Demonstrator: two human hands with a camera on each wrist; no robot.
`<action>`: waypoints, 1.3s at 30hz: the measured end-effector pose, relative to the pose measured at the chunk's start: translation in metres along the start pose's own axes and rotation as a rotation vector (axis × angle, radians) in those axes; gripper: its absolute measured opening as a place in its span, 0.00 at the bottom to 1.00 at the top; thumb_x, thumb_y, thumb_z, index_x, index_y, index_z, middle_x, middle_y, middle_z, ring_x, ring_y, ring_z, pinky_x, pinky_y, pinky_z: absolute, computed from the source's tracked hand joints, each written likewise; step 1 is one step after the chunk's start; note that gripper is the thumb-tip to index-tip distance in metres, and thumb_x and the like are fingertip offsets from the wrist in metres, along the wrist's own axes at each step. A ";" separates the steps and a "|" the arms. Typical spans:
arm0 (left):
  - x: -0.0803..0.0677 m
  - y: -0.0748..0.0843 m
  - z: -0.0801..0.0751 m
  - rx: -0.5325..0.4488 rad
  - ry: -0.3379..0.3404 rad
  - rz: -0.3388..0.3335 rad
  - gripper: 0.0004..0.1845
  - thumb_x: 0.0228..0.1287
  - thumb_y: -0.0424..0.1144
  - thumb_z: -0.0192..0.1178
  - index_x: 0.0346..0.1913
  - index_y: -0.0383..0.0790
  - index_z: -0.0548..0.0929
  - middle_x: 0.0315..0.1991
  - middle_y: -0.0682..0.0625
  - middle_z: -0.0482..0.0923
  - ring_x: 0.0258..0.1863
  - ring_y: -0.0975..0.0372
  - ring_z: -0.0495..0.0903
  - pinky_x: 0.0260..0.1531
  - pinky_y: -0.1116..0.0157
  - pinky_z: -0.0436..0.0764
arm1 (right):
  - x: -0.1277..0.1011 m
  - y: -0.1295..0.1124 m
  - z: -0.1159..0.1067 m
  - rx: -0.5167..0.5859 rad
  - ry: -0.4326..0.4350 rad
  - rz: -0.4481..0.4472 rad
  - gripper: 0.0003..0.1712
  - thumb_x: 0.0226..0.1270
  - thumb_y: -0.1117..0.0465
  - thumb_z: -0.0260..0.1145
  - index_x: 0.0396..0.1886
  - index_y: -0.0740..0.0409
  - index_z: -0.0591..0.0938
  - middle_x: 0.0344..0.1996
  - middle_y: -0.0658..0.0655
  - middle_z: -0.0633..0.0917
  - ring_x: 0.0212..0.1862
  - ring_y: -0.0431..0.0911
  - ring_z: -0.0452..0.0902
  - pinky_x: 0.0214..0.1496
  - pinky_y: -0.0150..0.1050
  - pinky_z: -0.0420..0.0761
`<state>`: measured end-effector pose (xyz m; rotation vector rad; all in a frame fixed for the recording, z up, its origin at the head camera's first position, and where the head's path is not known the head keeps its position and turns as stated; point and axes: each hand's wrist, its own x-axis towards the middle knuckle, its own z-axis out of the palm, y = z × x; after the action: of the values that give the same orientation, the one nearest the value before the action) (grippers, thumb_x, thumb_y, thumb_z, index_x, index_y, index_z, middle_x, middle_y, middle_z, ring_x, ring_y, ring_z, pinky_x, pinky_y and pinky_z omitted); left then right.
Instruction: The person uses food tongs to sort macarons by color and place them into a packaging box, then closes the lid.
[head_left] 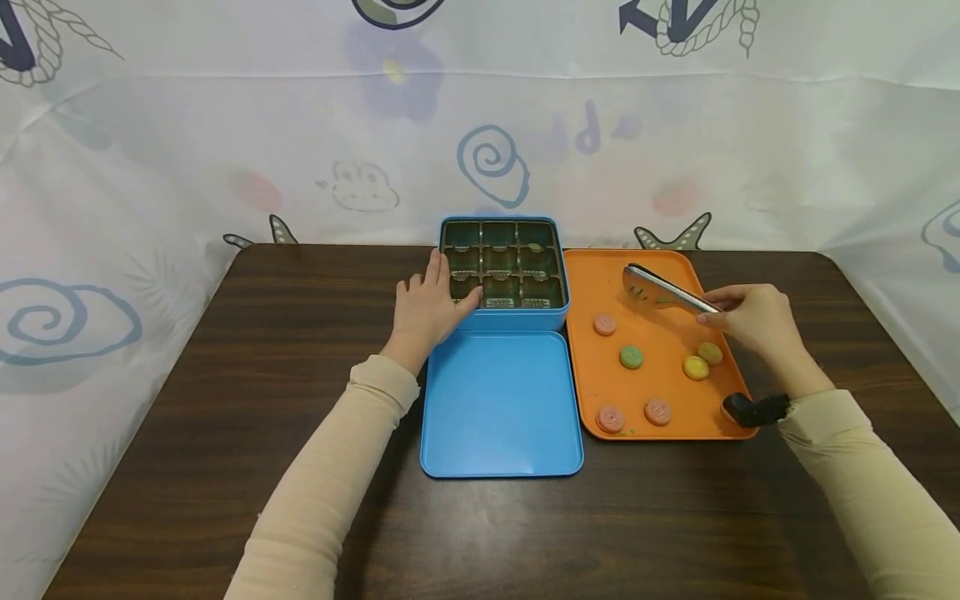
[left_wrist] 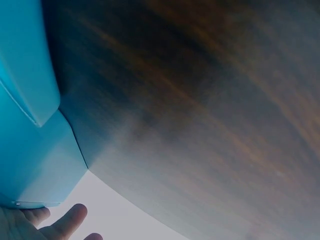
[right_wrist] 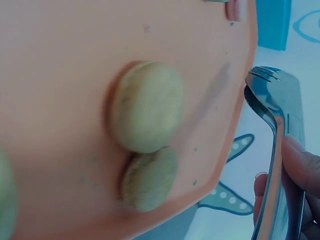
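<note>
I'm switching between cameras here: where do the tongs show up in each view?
Head: the tongs are right of centre, over the upper part of the orange tray, in the right hand.
Left wrist: not in this picture.
Right wrist: along the right side, tips upward.
Shared landmark: the orange tray, seen in the head and right wrist views only.

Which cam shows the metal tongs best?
Right wrist: the metal tongs appear large and close, tip in view. Head shows them smaller, gripped by the right hand above the orange tray. Left wrist doesn't show them.
</note>
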<state>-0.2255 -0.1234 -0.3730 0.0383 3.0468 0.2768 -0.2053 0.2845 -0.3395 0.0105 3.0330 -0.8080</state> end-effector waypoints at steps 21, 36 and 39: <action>0.000 0.001 -0.002 0.009 -0.008 0.000 0.47 0.67 0.70 0.35 0.77 0.40 0.41 0.79 0.46 0.37 0.69 0.44 0.62 0.70 0.44 0.57 | 0.017 -0.068 0.005 0.143 0.054 -0.019 0.22 0.60 0.56 0.70 0.52 0.62 0.83 0.47 0.69 0.84 0.45 0.58 0.80 0.41 0.44 0.81; -0.001 0.000 -0.001 0.017 -0.019 -0.005 0.47 0.67 0.70 0.34 0.77 0.41 0.40 0.79 0.47 0.36 0.66 0.43 0.66 0.69 0.45 0.59 | 0.028 -0.105 0.032 0.240 0.011 -0.076 0.20 0.59 0.62 0.71 0.50 0.65 0.84 0.47 0.69 0.84 0.44 0.57 0.81 0.34 0.27 0.77; 0.000 0.000 -0.002 0.026 -0.020 -0.004 0.47 0.67 0.70 0.33 0.77 0.41 0.40 0.79 0.47 0.37 0.65 0.43 0.67 0.68 0.45 0.60 | 0.029 -0.107 0.036 0.246 0.003 -0.064 0.19 0.59 0.61 0.70 0.50 0.65 0.84 0.47 0.68 0.84 0.45 0.57 0.80 0.38 0.34 0.80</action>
<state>-0.2251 -0.1232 -0.3714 0.0361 3.0302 0.2351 -0.2349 0.1745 -0.3174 -0.0846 2.9290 -1.1811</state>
